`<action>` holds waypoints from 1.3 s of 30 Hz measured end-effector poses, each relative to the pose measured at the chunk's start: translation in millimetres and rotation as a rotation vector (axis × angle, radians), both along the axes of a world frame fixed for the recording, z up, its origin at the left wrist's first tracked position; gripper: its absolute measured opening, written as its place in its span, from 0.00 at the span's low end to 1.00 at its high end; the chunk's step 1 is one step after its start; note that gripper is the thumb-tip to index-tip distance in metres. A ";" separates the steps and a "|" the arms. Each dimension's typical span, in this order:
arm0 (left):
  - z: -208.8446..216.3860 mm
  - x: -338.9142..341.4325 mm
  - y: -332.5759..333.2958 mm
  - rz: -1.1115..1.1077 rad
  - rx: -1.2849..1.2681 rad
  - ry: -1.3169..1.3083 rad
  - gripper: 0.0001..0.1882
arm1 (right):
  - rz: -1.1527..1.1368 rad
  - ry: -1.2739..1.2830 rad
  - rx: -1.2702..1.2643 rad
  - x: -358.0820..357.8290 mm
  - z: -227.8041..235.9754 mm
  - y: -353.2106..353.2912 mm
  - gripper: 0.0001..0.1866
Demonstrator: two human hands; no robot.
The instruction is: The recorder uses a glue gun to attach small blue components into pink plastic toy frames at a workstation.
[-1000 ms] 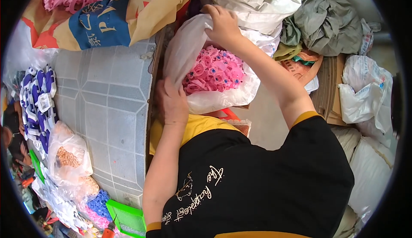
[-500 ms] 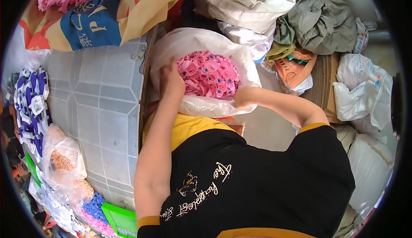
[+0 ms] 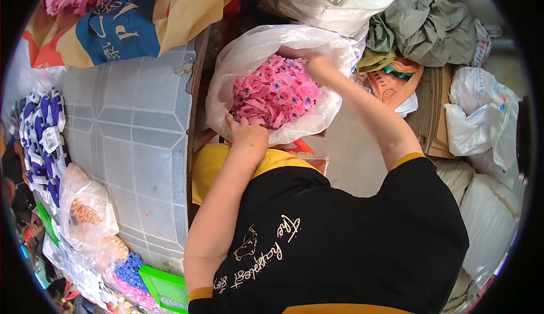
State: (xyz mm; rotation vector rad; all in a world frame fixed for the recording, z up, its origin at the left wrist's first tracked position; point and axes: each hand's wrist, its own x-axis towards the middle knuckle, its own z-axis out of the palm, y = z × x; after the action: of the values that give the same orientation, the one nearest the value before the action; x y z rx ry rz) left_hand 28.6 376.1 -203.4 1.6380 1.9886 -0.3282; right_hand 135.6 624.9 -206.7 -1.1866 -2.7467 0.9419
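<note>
A white translucent plastic bag [image 3: 229,65] stands with its mouth spread wide. Inside it is a heap of small pink plastic pieces [image 3: 272,90], some with blue centres. My left hand [image 3: 249,137] is at the bag's near left rim, its fingers bent over the edge beside the pieces. At the far right side of the mouth, my right hand [image 3: 317,65] reaches in against the inner wall. Its fingers are blurred and partly hidden, so their grip does not show.
A grey tiled tabletop [image 3: 133,161] lies left, with a printed paper sack [image 3: 181,16] of pink pieces at its far end. Purple-and-white parts [image 3: 45,138], a bag of tan pieces [image 3: 85,212] and a green tray [image 3: 161,285] line its left side. Stacked cardboard [image 3: 430,110] and sacks stand right.
My left hand has moved from the bag's left side to its near rim. My right hand has gone from the near right rim to the far right. The bag's mouth has shifted and the heap looks fuller.
</note>
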 end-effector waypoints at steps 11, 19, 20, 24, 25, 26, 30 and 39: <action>-4.3 -4.0 -17.8 0.052 0.238 -0.063 0.13 | 0.719 -0.403 0.413 -102.0 -137.6 -87.8 0.28; -5.3 -7.1 -23.4 0.075 0.304 -0.092 0.13 | 0.594 -0.488 0.416 -95.9 -158.2 -72.8 0.31; -4.5 -6.5 -23.2 0.074 0.316 -0.092 0.13 | 0.595 -0.514 0.398 -96.7 -161.1 -68.7 0.32; -14.5 -8.2 -23.8 0.104 0.370 -0.101 0.13 | 0.644 -0.546 0.285 -101.9 -153.4 -60.2 0.34; -15.2 -8.0 -23.6 0.101 0.414 -0.104 0.12 | 0.643 -0.551 0.281 -96.5 -149.2 -58.0 0.34; -16.4 -6.2 -25.1 0.101 0.455 -0.110 0.12 | 0.644 -0.417 0.334 -85.0 -144.4 -55.7 0.35; -19.3 -4.9 -25.8 0.097 0.495 -0.118 0.12 | 0.704 -0.296 0.410 -33.5 -108.3 -54.5 0.41; -9.6 -0.7 -18.1 -0.001 0.458 -0.159 0.11 | 0.546 -0.611 0.270 4.0 -123.1 -17.5 0.48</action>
State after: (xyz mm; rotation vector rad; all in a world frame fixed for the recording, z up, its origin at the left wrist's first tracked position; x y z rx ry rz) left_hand 27.9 358.1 -213.0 1.8656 2.0393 0.2726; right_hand 139.5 607.3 -329.8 -0.7802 -3.6366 0.1825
